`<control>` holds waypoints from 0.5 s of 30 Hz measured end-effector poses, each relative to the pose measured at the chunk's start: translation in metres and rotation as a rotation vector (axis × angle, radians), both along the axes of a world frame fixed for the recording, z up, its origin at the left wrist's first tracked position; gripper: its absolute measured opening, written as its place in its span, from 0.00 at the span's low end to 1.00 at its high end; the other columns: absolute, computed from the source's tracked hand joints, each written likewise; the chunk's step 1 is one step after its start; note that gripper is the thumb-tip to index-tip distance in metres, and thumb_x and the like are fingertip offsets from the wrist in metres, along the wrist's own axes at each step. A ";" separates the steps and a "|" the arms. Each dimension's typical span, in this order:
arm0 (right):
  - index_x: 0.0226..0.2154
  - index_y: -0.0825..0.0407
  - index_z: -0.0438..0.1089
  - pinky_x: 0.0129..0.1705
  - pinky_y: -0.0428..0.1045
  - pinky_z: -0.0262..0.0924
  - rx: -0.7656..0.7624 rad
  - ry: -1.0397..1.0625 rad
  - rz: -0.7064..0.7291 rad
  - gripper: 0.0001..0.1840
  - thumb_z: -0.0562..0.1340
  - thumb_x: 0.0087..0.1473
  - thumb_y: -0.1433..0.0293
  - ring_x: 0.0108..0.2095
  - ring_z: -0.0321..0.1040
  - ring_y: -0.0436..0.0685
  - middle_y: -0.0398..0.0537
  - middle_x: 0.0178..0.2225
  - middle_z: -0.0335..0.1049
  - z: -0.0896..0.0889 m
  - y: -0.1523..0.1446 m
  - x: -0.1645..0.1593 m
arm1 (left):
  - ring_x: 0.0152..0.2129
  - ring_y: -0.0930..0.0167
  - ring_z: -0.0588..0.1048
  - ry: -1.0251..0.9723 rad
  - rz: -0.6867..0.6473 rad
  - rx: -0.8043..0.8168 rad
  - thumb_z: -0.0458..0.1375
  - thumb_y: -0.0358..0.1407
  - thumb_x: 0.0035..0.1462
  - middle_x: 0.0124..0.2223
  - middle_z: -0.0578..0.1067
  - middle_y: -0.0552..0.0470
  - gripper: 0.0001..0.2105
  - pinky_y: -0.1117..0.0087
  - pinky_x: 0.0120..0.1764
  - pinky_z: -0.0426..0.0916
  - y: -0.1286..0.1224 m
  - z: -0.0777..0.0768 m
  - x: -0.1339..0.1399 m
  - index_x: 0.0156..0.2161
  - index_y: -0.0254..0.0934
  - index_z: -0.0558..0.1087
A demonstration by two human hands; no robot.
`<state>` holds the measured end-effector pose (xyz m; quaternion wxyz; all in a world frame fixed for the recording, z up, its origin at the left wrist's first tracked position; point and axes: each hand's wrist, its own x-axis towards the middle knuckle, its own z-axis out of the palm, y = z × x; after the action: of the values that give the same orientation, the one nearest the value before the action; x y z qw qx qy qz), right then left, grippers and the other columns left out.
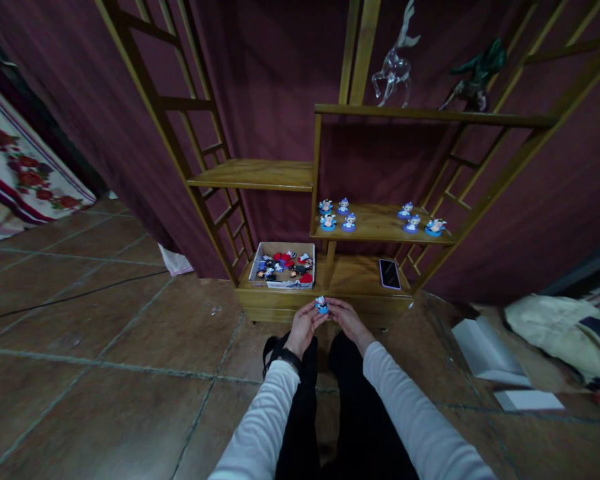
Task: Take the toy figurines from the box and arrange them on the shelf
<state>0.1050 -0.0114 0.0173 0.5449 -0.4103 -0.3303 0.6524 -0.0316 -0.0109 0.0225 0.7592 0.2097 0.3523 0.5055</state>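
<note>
Between my two hands, in front of the shelf unit, is a small toy figurine point(321, 305) with a white upper part and a blue base. My left hand point(304, 327) has its fingers closed on the figurine from the left. From the right, the fingers of my right hand point(347, 320) also close on it. Just beyond my hands, a shallow cardboard box point(306, 285) holds several jumbled figurines in red, black, white and blue. On the shelf board point(373, 223) above stand several similar figurines on blue and purple bases, in a left and a right group.
A phone point(390, 273) lies on the lower board, right of the box. A clear deer ornament point(395, 70) and a dark green statue point(475, 77) stand on the top board. White boxes point(490, 353) and a pale cloth bag point(560, 327) lie on the floor at right.
</note>
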 end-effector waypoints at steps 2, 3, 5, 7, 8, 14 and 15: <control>0.35 0.51 0.75 0.42 0.52 0.62 0.004 0.001 0.002 0.18 0.68 0.35 0.66 0.39 0.70 0.57 0.50 0.39 0.75 0.001 0.000 0.000 | 0.30 0.71 0.77 -0.007 -0.009 -0.001 0.59 0.24 0.49 0.35 0.77 0.43 0.12 0.69 0.38 0.72 0.001 -0.001 -0.001 0.42 0.29 0.71; 0.34 0.51 0.75 0.42 0.53 0.62 0.005 0.000 0.001 0.18 0.68 0.35 0.66 0.39 0.70 0.57 0.50 0.39 0.75 0.001 -0.001 0.000 | 0.30 0.71 0.77 -0.005 -0.012 0.001 0.59 0.24 0.48 0.35 0.77 0.44 0.12 0.69 0.38 0.72 0.001 -0.001 -0.001 0.41 0.29 0.71; 0.34 0.51 0.75 0.43 0.53 0.61 0.006 -0.006 -0.008 0.17 0.67 0.35 0.67 0.39 0.70 0.57 0.50 0.39 0.75 0.001 -0.001 -0.001 | 0.31 0.71 0.77 0.001 -0.016 0.009 0.60 0.24 0.47 0.35 0.77 0.44 0.12 0.70 0.39 0.72 0.002 -0.003 0.000 0.41 0.30 0.72; 0.34 0.51 0.75 0.43 0.53 0.61 0.008 -0.015 -0.012 0.17 0.67 0.35 0.67 0.39 0.70 0.57 0.50 0.38 0.75 0.002 -0.001 -0.001 | 0.30 0.72 0.77 0.002 -0.012 0.019 0.60 0.24 0.47 0.35 0.77 0.44 0.12 0.69 0.40 0.72 0.003 -0.004 0.001 0.40 0.30 0.72; 0.34 0.51 0.75 0.43 0.53 0.61 0.011 -0.018 -0.012 0.17 0.67 0.35 0.67 0.39 0.70 0.57 0.49 0.38 0.75 0.002 -0.001 -0.001 | 0.30 0.72 0.77 0.002 -0.007 0.023 0.60 0.24 0.46 0.34 0.77 0.45 0.12 0.69 0.40 0.71 0.003 -0.005 0.001 0.39 0.30 0.72; 0.34 0.51 0.74 0.42 0.51 0.61 0.016 -0.011 -0.017 0.17 0.67 0.35 0.69 0.37 0.70 0.55 0.48 0.36 0.75 0.001 0.000 -0.001 | 0.29 0.73 0.76 0.030 0.016 0.054 0.62 0.25 0.44 0.33 0.77 0.46 0.12 0.70 0.40 0.70 0.004 -0.008 0.004 0.37 0.31 0.73; 0.33 0.51 0.74 0.42 0.51 0.61 0.012 -0.009 -0.019 0.17 0.67 0.35 0.69 0.37 0.70 0.55 0.47 0.36 0.75 0.000 0.000 -0.001 | 0.29 0.73 0.76 0.033 0.019 0.056 0.62 0.25 0.44 0.33 0.77 0.46 0.12 0.70 0.40 0.70 0.004 -0.007 0.004 0.37 0.31 0.73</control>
<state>0.1035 -0.0114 0.0173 0.5520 -0.4129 -0.3330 0.6434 -0.0273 -0.0071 0.0153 0.7422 0.2356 0.3527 0.5189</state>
